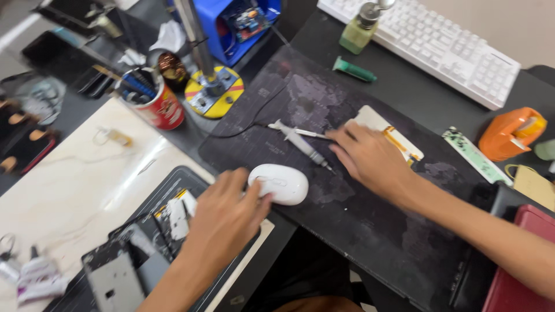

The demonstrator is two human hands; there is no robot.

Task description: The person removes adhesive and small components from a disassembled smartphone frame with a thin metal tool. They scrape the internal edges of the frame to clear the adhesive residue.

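Note:
My left hand (226, 216) rests beside a white computer mouse (279, 183), thumb and fingertips touching its left side. My right hand (370, 159) lies flat on a dark desk mat (358, 225), fingers spread, over a white flat panel with an orange ribbon cable (399, 138). Its fingertips are next to a grey syringe (303, 143) lying on the mat. Neither hand grips anything that I can see.
A white keyboard (439, 46), green pump bottle (358, 32) and green tube (354, 70) lie at the back. A red can of tools (162, 107), an orange tape dispenser (511, 133) and an opened phone on a tray (124, 266) surround the mat.

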